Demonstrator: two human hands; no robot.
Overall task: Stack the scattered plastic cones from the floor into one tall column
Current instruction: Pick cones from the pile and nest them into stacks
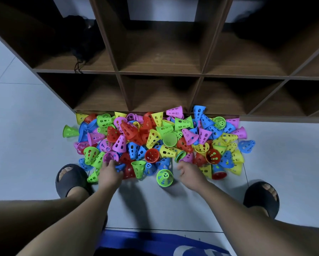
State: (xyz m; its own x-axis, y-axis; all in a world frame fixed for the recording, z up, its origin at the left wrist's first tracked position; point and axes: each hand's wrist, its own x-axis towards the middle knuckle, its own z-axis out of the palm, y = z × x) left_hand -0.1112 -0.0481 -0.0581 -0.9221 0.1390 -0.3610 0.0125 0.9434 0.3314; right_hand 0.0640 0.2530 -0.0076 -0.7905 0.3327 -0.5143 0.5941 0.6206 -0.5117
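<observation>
Plastic cones (155, 137) in red, blue, green, yellow and pink lie heaped on the pale tiled floor (34, 145), pressed against the foot of a brown shelf unit (160, 74) at the far side. They point every way, some on their sides, some mouth up. No column has been started as far as the view shows, so the job looks to be at its very beginning.

Both hands reach into the near edge of the heap. The left hand (109, 173) has its fingertips at a magenta cone (110, 157) lying mouth up. It may be closing on the rim, but the fingers are buried among the cones and I cannot tell whether it grips. The right hand (189, 173) hovers with its fingers loosely curled and holds nothing, just near of a pink cone (188, 157). Between the hands, a green cone (164, 177) stands apart from the heap on its wide end.

The main risk is the tangle. Pulling a cone from low in the heap would likely shift its neighbours, and cones on their sides could roll away over the smooth tile or under the shelf unit. The holes in the walls could catch a fingertip or another cone's rim, dragging out two at once. Cones picked up mouth up must be turned before nesting. A badly seated cone would tilt the column, and that lean would grow with height.
</observation>
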